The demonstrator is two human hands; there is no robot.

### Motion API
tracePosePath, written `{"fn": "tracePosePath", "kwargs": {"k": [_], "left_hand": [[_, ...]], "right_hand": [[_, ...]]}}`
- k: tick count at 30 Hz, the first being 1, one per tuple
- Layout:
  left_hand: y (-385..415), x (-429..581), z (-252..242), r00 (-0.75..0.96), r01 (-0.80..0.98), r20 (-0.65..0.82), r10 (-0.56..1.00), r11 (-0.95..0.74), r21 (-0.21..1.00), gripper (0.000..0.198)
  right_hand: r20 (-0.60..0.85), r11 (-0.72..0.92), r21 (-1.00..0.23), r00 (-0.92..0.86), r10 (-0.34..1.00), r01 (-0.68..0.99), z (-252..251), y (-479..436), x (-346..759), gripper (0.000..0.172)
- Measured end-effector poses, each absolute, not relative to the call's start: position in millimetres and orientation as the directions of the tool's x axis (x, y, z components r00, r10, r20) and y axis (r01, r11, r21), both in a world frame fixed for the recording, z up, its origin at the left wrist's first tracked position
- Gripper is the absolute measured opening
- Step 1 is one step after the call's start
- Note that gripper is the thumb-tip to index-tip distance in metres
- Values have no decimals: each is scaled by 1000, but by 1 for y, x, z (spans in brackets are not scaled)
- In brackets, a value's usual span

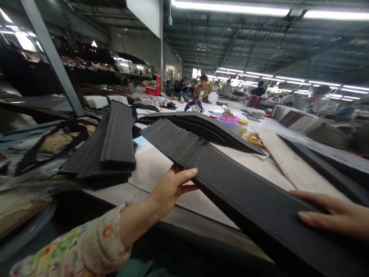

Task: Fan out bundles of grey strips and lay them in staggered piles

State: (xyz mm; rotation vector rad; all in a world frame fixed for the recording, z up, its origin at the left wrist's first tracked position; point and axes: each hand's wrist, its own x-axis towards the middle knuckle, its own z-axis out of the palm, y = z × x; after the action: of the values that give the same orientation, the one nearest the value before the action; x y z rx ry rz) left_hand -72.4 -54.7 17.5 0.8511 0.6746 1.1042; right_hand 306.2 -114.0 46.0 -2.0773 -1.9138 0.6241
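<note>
A long black padded strip [230, 181], creased near its far end, slants from the middle of the view down to the lower right corner. My left hand [173, 186] grips its near edge, thumb on top and fingers partly hidden underneath. On the right, my right hand [331, 213] lies across the strip's upper face, thumb apart from the fingers, some of which are hidden behind the far edge. Beyond the strip rests a pile of similar dark strips [213, 125]. Another stack of black strips [118, 134] sits left of my left hand.
Pale board [157, 169] covers the worktable under the strip. Farther back stand a blue basin [227, 119] with pink cloth, a yellow-lidded jar [242, 127] and a yellow tape roll [255, 139]. A metal post [52, 57] rises at the left. Co-workers sit in the background.
</note>
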Motion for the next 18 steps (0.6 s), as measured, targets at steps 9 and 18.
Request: {"fn": "tracePosePath", "kwargs": {"k": [9,18], "left_hand": [[-21,-81,-45,507,-202,-546,667,708,677,42],[-30,-112,-23,527,246,222,821,-397,884,24]], "right_hand": [[-131,271,-381,-342,930,884,-3,-17,239,61],[-103,262,-327,-310,945,908,-7,-12,243,66]]}}
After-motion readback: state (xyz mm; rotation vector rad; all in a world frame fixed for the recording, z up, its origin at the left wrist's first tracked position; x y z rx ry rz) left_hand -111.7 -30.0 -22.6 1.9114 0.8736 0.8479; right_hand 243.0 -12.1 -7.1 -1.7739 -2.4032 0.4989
